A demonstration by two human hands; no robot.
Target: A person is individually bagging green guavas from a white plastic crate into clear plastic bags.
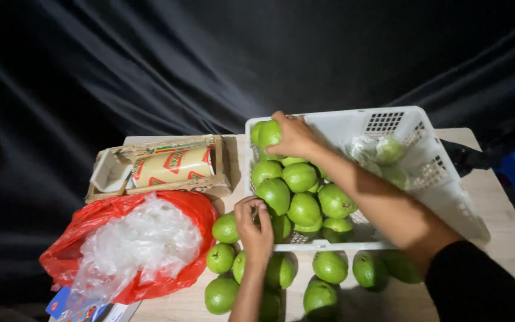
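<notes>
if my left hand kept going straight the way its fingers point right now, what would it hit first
Most likely the green fruit piled in the white basket. The left hand points up and away from you, fingers curled at the basket's near rim, right against that fruit. Depth is hard to judge, so the rim itself could come first.

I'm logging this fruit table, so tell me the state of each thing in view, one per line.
White plastic crate: tilted, partly filled with green guavas.
Loose green guavas on the table: lying outside the crate.
Red plastic bag: open, stuffed with clear plastic.
Cardboard box: open, holding a roll.
Right hand: gripping a guava at the crate's corner.
Left hand: touching guavas at the crate's rim.
</notes>
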